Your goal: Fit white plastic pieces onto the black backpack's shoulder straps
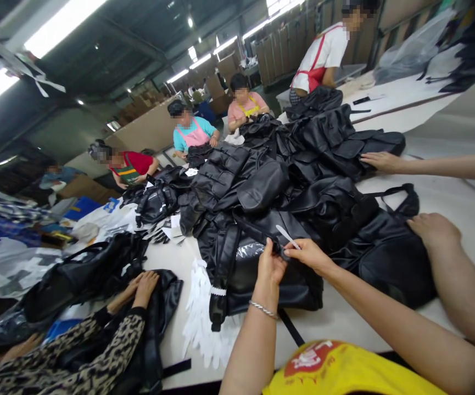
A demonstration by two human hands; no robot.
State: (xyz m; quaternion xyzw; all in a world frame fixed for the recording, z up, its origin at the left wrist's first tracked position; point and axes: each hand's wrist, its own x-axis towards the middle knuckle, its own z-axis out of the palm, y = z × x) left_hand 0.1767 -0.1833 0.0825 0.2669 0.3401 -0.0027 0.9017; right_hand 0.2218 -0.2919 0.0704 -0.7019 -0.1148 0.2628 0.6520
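Observation:
In front of me a black leather-look backpack [257, 274] lies on the table, with a shiny clear patch on it. My left hand [273, 264], with a silver twisted bracelet on the wrist, is closed on a black strap [257, 230] of this bag. Close beside it, my right hand [309, 255] is closed round a slim, pale, blade-shaped tool [287, 236] that points up and left. The right fingertips also meet the strap near the left hand. Exactly what is pinched between the fingertips is too small to make out.
Several black bags [262, 175] are heaped beyond my hands. White paper tags [204, 312] lie left of my backpack. A co-worker's hands [138, 288] rest on a black bag at left; other people's arms [439, 164] reach in from the right. More people stand across the table.

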